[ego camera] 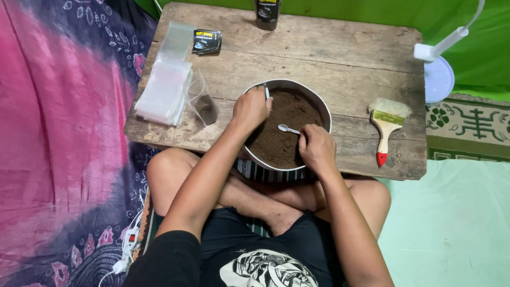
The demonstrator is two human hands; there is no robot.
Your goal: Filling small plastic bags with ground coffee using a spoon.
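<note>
A round metal bowl (321, 108) full of dark brown powder (284, 127) sits at the near edge of a low wooden table (340, 58). My left hand (251, 109) grips the bowl's left rim. My right hand (316, 147) holds a small white plastic spoon (287, 128) over the powder, its scoop pointing left. A small clear bag (203, 103) with some brown powder in it stands just left of the bowl.
A stack of clear plastic bags (164, 90) lies at the table's left end. Small dark sachets (206, 41) and a dark bottle (267, 13) are at the back. A paintbrush (386, 127) lies at the right, near a white lamp base (439, 78). My crossed legs are under the table edge.
</note>
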